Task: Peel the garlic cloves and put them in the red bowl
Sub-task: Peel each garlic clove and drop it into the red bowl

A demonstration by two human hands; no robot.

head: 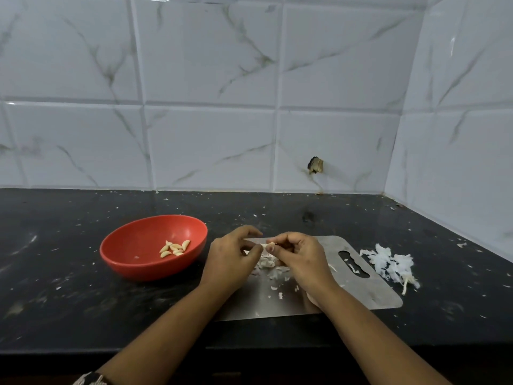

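A red bowl (133,245) sits on the black counter at the left, with several peeled garlic cloves (175,248) lying in it. Over the steel cutting board (369,290) my left hand (230,262) and my right hand (302,259) meet, both pinching one small garlic clove (268,245) with white skin between their fingertips. Unpeeled cloves and bits of skin (268,263) lie on the board just under the hands, partly hidden by them.
A heap of white garlic skins (391,263) lies on the counter right of the board. Small flakes are scattered over the black counter (69,301). Tiled walls stand behind and at the right, with a chipped hole (315,165) in the back wall.
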